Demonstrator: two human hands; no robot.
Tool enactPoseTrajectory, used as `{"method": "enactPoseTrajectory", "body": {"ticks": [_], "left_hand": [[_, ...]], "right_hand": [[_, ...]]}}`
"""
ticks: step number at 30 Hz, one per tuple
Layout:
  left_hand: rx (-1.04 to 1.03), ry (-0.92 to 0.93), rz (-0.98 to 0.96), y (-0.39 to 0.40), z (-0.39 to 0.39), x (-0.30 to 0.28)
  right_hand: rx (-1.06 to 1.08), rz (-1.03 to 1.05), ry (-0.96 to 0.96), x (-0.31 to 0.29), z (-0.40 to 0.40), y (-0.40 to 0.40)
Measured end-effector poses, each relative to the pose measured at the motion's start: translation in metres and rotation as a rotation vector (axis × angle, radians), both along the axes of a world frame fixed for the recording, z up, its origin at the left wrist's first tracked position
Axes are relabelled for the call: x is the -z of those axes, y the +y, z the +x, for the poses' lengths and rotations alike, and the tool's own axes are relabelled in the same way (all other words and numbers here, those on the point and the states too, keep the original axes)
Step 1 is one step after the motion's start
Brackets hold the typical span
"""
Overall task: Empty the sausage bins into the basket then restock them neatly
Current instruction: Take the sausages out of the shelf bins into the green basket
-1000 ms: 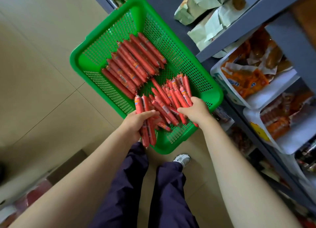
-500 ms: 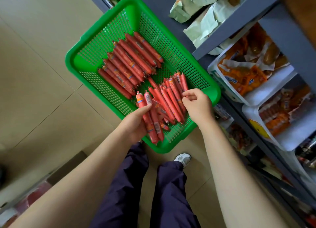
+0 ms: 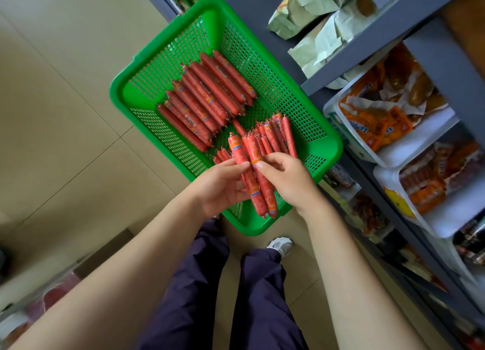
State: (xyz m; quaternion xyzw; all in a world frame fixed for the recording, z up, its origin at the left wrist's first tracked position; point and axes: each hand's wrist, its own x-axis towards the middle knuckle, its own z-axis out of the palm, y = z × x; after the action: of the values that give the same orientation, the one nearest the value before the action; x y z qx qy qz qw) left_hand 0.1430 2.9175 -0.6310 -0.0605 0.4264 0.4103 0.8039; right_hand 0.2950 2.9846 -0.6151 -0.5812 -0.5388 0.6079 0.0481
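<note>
1. A small bunch of red sausages (image 3: pixel 253 175) is lifted just above the near end of the green basket (image 3: pixel 325 150).
2. The left hand (image 3: pixel 219 185) holds the bunch, its grip curled round the sausages from the side away from the shelf.
3. The right hand (image 3: pixel 287 180) pinches the same bunch on the shelf side, thumb on top.
4. In the basket, a neat row of long sausages (image 3: pixel 207 99) fills the far half; a shorter loose pile (image 3: pixel 275 134) lies in the near half.
5. Beside the basket, the grey shelf (image 3: pixel 367 43) carries white bins (image 3: pixel 409 150) of orange packets.
</note>
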Motion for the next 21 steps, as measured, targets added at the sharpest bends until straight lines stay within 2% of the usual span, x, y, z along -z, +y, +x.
{"method": "enactPoseTrajectory", "body": {"ticks": [3,7,13,14,17,21], "left_hand": [[-0.011,0.042,0.005,0.003,-0.001,-0.002],[0.012,0.125,0.053,0.01,-0.005,-0.003],[-0.164,0.228,-0.021,0.024,-0.039,0.007],[-0.204,0.238,-0.049,0.027,-0.045,0.009],[-0.295,0.282,-0.086,0.037,-0.065,0.014],[-0.313,0.297,-0.029,0.05,-0.089,0.013]], "right_hand": [[0.08,-0.024,0.053,-0.006,-0.006,0.001],[0.068,-0.037,0.145,-0.015,-0.022,0.003],[0.114,0.039,0.061,-0.012,-0.053,0.013],[0.132,-0.002,0.048,-0.009,-0.059,0.014],[0.28,-0.332,0.159,-0.007,-0.083,0.015],[0.431,-0.373,0.221,0.006,-0.116,0.022]]}}
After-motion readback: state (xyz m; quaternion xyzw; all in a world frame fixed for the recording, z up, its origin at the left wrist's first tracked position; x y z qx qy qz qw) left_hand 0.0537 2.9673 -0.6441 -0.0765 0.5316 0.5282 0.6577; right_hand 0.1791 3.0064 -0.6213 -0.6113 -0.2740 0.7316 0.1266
